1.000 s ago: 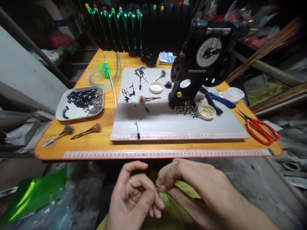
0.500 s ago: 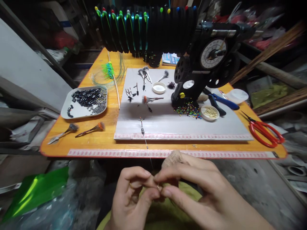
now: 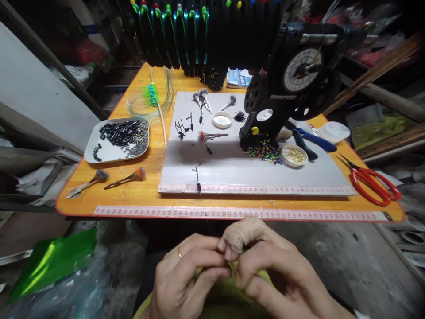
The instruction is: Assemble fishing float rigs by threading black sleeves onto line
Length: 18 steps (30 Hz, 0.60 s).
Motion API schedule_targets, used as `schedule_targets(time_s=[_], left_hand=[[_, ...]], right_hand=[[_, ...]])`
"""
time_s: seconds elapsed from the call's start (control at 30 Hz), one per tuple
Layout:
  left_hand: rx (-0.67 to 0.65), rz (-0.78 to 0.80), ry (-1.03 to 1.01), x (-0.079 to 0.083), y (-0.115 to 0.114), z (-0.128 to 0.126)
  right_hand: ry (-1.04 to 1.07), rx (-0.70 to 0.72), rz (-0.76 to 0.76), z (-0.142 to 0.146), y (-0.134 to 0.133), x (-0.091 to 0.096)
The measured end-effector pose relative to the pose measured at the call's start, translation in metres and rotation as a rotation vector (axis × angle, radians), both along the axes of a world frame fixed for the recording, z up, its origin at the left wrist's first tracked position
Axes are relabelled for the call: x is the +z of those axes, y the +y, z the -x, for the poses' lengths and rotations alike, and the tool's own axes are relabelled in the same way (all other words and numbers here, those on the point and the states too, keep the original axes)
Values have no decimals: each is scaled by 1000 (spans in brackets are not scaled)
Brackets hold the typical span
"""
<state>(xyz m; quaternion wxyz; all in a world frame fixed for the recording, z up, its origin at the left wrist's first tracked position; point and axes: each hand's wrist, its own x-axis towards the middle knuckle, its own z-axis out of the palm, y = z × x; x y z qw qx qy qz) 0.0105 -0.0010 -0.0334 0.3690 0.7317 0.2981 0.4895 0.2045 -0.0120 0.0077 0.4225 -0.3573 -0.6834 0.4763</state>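
My left hand (image 3: 191, 272) is closed, thumb and fingers pinched together in front of the table edge. Against its fingertips is my right hand (image 3: 279, 268), also closed, with a beige wrap (image 3: 247, 235) around one finger. A thin fishing line, barely visible now, runs from the table toward the pinched fingertips; whatever tiny piece sits between them is hidden. On the grey board (image 3: 252, 175) near its front edge lies a black tube piece (image 3: 198, 187) with a short brown stem. A small grey bit (image 3: 206, 214) sits over the tape measure (image 3: 299, 214).
A white tray (image 3: 89, 150) of black tubes and grey pieces stands left. Coloured beads (image 3: 264, 152), a dish of gold pieces (image 3: 294, 156), blue-handled pliers (image 3: 317, 141) and red-handled scissors (image 3: 372, 186) lie right. A black geared machine (image 3: 262, 95) rises behind.
My right hand's fingers have curled in, and its wrapped finger has come down to the left fingertips. The line and black tube piece have shifted slightly. The view has moved a little.
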Motion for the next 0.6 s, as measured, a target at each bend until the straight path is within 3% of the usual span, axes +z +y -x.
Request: schedule_targets(time_s=[0.1, 0.17, 0.23, 0.37, 0.47, 0.6], left_hand=[[125, -121, 111, 1, 0, 2], [236, -188, 152, 2, -1, 4], [250, -175, 182, 5, 0, 5], [164, -25, 86, 11, 2, 2], [232, 151, -54, 10, 1, -2], [279, 416, -316, 8, -7, -10]], right_hand=[[176, 77, 113, -2, 0, -4], [179, 38, 126, -2, 0, -4], [104, -32, 104, 1, 0, -4], [-42, -151, 217, 5, -1, -2], [-42, -156, 337, 5, 0, 0], [-85, -109, 353, 3, 2, 3]])
